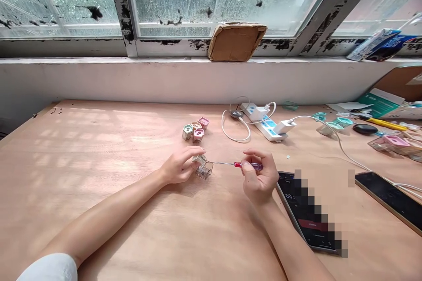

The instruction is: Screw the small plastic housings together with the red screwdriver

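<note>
My left hand (pixel 180 164) is closed on a small clear plastic case (pixel 204 170) with a pale lid part, holding it at the middle of the table. In my right hand (pixel 260 178) is a screwdriver (pixel 249 166) with a red and purple see-through handle. Its thin metal shaft points left, and the tip meets or nearly meets the case's right side; contact is too small to tell. Beyond my left hand stands a cluster of several small hexagonal boxes (pixel 198 135) with pink, green and peach tops.
A white power strip (pixel 263 122) with plugged chargers and cables lies at the back. Two phones, one near (pixel 310 215) and one farther right (pixel 389 197), lie on the table (pixel 115 149). More small boxes (pixel 389 142) and a yellow-handled tool (pixel 384 123) sit at right.
</note>
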The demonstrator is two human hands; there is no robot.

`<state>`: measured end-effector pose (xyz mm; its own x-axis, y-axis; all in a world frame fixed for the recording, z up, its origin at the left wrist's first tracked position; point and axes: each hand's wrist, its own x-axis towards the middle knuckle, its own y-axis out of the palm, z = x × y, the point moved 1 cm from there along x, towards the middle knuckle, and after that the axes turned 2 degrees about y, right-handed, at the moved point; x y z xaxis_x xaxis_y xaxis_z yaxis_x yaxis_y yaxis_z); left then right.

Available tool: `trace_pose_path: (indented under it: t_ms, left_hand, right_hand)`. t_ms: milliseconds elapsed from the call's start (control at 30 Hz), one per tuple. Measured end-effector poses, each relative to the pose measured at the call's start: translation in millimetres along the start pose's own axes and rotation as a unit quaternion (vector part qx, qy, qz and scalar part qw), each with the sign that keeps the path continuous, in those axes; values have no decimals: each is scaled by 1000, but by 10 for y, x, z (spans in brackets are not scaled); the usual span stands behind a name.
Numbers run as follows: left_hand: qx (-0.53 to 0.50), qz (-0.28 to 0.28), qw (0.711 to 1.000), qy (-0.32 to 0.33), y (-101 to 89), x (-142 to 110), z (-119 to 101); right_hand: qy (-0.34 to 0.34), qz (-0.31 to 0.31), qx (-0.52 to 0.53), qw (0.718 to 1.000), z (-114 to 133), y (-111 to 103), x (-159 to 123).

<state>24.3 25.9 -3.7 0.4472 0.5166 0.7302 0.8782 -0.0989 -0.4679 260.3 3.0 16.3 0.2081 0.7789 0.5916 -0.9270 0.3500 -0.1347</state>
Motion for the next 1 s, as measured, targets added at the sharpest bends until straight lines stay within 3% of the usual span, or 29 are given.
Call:
trace_pose_path:
  t_ms: [1000]
  left_hand:
    - [8, -4, 1000, -12, 12, -3, 2]
  right_hand:
    - [28, -26, 41, 998, -92, 29, -10]
